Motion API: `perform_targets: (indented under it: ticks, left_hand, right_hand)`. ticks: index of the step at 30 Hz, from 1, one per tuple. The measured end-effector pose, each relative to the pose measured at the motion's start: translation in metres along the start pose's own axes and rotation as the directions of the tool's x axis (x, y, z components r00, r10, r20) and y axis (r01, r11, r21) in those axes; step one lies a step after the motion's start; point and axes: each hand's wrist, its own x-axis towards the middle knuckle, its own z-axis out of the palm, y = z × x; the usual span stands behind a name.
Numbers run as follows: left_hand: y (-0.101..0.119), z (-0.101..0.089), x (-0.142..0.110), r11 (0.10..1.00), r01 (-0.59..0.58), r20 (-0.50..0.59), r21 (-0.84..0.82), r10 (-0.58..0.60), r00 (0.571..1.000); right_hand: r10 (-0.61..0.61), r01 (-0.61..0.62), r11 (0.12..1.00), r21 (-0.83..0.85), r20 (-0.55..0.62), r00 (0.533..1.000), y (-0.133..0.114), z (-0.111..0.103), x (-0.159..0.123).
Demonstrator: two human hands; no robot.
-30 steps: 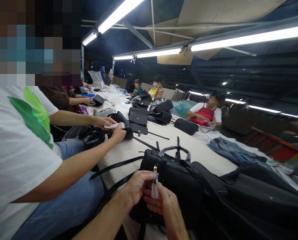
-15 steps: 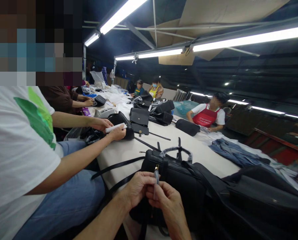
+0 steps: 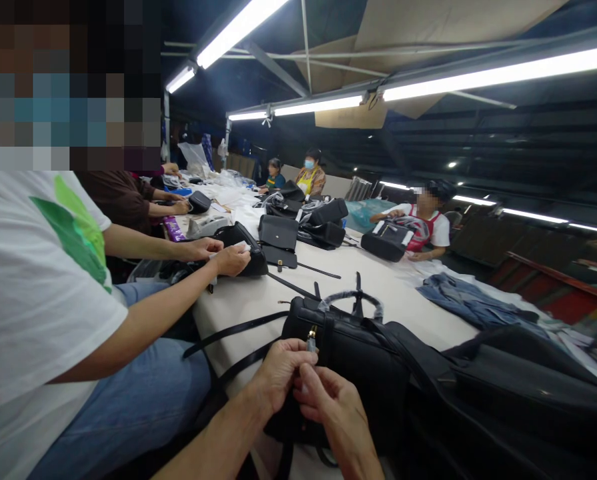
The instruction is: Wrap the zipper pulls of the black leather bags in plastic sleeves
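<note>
A black handbag (image 3: 358, 353) with a plastic-wrapped handle lies on the white table (image 3: 368, 287) right in front of me. Both my hands meet at its near end, at a small gold zipper pull (image 3: 311, 341) that has a thin pale wrap on it. My left hand (image 3: 279, 373) pinches the pull with closed fingers. My right hand (image 3: 331, 403) is closed just below it, fingers pressed on the same pull and wrap.
A person in a white shirt (image 3: 38, 293) sits close on my left, hands on another black bag (image 3: 241, 247). More black bags (image 3: 323, 223), straps (image 3: 238, 327) and blue cloth (image 3: 468, 303) lie along the table. Other workers sit further along both sides. A second dark bag (image 3: 518, 400) lies at my right.
The pale wrap hanging from the zipper pull has been gathered up into my fingers, and my hands have drawn closer together. The far worker in red has lifted a black bag.
</note>
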Motion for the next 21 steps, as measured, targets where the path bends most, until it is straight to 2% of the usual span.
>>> perform_targets:
  ticks: [3, 6, 9, 12, 14, 17, 19, 21]
  left_hand:
    - [-0.001, 0.0, 0.0, 1.0, 0.014, 0.0, 0.005, -0.014, 1.0]
    - [-0.001, 0.0, 0.0, 1.0, 0.002, -0.02, 0.013, -0.002, 1.0]
    - [-0.001, -0.001, 0.0, 1.0, -0.016, -0.02, 0.021, 0.016, 1.0]
    - [-0.003, 0.001, 0.003, 0.998, -0.047, -0.045, 0.043, 0.049, 0.998]
    - [-0.006, 0.002, 0.006, 0.995, -0.071, -0.067, 0.065, 0.075, 0.995]
    - [-0.008, 0.003, 0.005, 0.994, -0.081, -0.04, 0.078, 0.085, 0.996]
    - [-0.006, 0.003, -0.002, 0.996, -0.022, 0.03, 0.091, 0.019, 0.999]
    - [0.002, 0.0, -0.012, 0.982, 0.049, 0.087, 0.184, -0.066, 0.994]
  right_hand:
    - [-0.018, 0.019, 1.0, 0.023, -0.057, 0.998, 0.005, 0.003, 0.003]
    - [0.041, -0.033, 0.987, 0.156, -0.05, 0.998, 0.011, 0.004, 0.005]
    - [0.082, -0.069, 0.976, 0.208, -0.052, 0.995, 0.014, 0.005, 0.005]
    - [0.069, -0.06, 0.987, 0.15, -0.052, 0.996, 0.014, 0.009, 0.005]
    - [0.064, -0.063, 0.998, 0.027, -0.005, 0.998, 0.013, 0.006, 0.004]
    - [0.01, -0.002, 0.984, -0.177, 0.048, 0.999, -0.004, -0.014, 0.001]
    - [-0.099, 0.09, 0.967, -0.238, -0.028, 0.995, -0.027, -0.037, 0.001]
    - [-0.194, 0.149, 0.958, -0.243, -0.171, 0.966, -0.056, -0.061, 0.005]
